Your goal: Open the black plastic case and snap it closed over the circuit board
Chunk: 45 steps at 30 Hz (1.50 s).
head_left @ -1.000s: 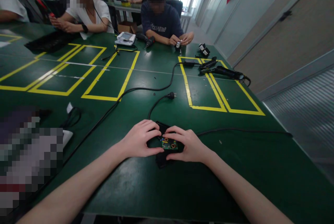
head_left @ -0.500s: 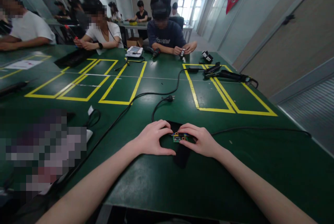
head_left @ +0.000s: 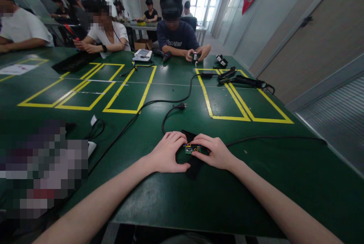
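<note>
A small green circuit board (head_left: 189, 150) with copper-coloured rings lies between my two hands, low over the near part of the table. My right hand (head_left: 217, 153) grips its right side, with the thumb at the front and the fingers behind. At the board's upper left corner, the fingertips of my left hand (head_left: 170, 153) touch or nearly touch it. The left thumb is stretched out, apart from the board. Behind the board shows part of a flat black piece (head_left: 187, 135), mostly covered by my fingers. A dark patch below may be a shadow.
A black power plug (head_left: 181, 106) and a long black cable (head_left: 148, 103) lie ahead on the green table (head_left: 227, 206). Black tools (head_left: 244, 81) rest at the far right. Across the table, a person (head_left: 178, 35) handles a small black-and-white item. Blurred objects (head_left: 57, 172) stand at left.
The whole view has shifted slightly, with things moving left in it. My hands keep nearly the same pose around the circuit board.
</note>
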### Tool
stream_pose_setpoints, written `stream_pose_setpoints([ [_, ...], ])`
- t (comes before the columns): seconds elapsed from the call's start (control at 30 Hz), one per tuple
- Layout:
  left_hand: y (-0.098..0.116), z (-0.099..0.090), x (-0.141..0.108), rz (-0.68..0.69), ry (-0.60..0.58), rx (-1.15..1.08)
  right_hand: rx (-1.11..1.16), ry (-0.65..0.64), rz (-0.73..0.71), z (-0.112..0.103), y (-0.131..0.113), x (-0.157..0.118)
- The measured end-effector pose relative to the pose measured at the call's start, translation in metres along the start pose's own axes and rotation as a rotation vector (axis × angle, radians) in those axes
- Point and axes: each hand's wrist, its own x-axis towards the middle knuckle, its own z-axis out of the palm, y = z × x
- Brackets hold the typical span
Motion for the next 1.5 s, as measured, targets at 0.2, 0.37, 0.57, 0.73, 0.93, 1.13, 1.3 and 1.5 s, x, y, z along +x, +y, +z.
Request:
stream_pose_setpoints([
  [0.2, -0.012, -0.004, 0.002, 0.078, 0.028, -0.118, 0.034, -0.017, 0.004, -0.003, 0.0, 0.0],
  [0.37, -0.014, -0.004, 0.003, 0.07, 0.076, -0.061, -0.007, -0.006, -0.029, -0.002, 0.001, -0.002],
  [0.57, -0.015, -0.005, 0.005, 0.084, 0.02, 0.056, -0.127, 0.004, -0.038, 0.003, 0.003, -0.004],
  [0.73, -0.013, 0.0, 0.007, 0.095, -0.013, 0.109, -0.134, 0.02, -0.008, 0.005, 0.003, -0.002],
  [0.93, -0.01, 0.003, 0.006, 0.026, 0.056, 0.15, -0.069, -0.059, -0.002, 0.004, -0.007, -0.001],
  [1.13, -0.008, 0.001, 0.004, -0.032, 0.04, 0.139, -0.037, -0.014, 0.053, 0.006, -0.005, 0.0],
  [1.3, -0.011, -0.006, 0.002, 0.008, 0.018, 0.049, -0.027, -0.022, 0.075, 0.003, -0.004, 0.002],
  [1.5, -0.016, -0.01, 0.001, 0.002, 0.029, 0.04, -0.007, -0.008, 0.086, 0.003, -0.002, 0.001],
])
